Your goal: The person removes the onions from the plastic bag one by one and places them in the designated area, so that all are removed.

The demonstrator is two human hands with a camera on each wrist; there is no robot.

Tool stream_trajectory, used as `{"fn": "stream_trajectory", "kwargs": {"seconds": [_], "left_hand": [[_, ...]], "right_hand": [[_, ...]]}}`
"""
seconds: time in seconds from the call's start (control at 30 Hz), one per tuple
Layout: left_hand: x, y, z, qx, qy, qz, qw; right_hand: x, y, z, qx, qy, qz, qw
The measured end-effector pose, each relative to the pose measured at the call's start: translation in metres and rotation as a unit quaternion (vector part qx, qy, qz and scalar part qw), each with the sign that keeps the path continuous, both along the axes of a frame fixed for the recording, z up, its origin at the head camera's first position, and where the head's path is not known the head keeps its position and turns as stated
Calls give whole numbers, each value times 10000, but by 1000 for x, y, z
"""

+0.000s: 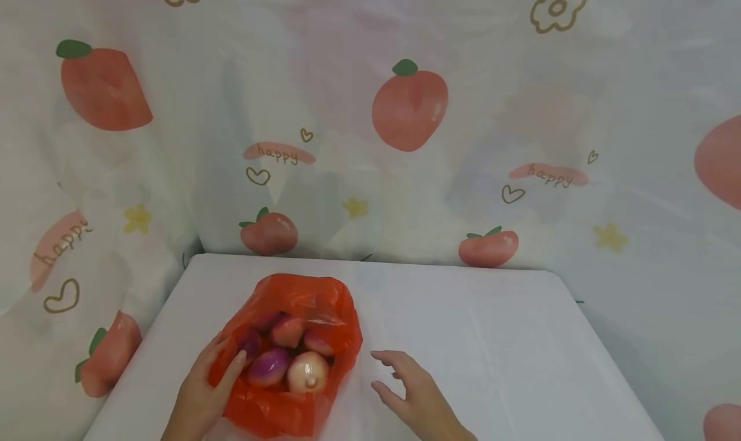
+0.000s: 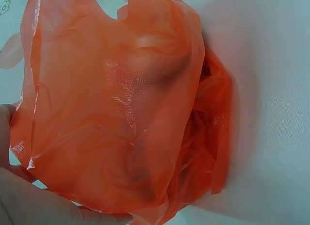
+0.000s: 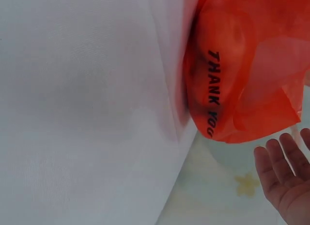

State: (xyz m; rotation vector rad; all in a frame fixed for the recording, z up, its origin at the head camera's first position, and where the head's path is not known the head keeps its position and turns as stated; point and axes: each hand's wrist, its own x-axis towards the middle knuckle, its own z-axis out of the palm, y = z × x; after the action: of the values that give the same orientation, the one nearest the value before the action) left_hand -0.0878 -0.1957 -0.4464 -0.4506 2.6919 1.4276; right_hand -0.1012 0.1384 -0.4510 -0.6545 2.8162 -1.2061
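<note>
A thin red plastic bag (image 1: 307,292) stands on the table with its mouth spread open. Inside lie several shiny, round onions; a purple onion (image 1: 269,368) and a pale onion (image 1: 308,373) are at the front, with pinkish-purple ones behind. My left hand (image 1: 202,384) holds the bag's left rim, thumb over the inside and fingers along the outside. In the left wrist view the bag's wall hides the onions. To the right of the bag, my right hand (image 1: 415,393) hovers apart from it, fingers loosely bent and holding nothing. "THANK YOU" is printed on the bag's side (image 3: 213,94).
The bag and hands are over a white table (image 1: 463,319), whose far edge meets a hanging cloth (image 1: 347,87) printed with peaches, hearts and flowers. More of this cloth covers the left and right sides.
</note>
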Motion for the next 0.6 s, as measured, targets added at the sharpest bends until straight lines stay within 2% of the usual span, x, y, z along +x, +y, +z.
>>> {"fn": "stream_trajectory", "kwargs": {"seconds": [0.2,0.37,0.5,0.6], "left_hand": [[0,0,-1,-27,-119,31,9999],[0,1,0,-1,-207,59,9998],[0,1,1,-9,-180,82,9998],[1,1,2,-42,-105,78,9999]], "right_hand": [[-1,-8,-4,85,271,213,9994],[0,-16,-5,174,268,323,9990],[0,-20,-6,243,367,407,9982],[0,-23,-7,245,636,515,9963]]}}
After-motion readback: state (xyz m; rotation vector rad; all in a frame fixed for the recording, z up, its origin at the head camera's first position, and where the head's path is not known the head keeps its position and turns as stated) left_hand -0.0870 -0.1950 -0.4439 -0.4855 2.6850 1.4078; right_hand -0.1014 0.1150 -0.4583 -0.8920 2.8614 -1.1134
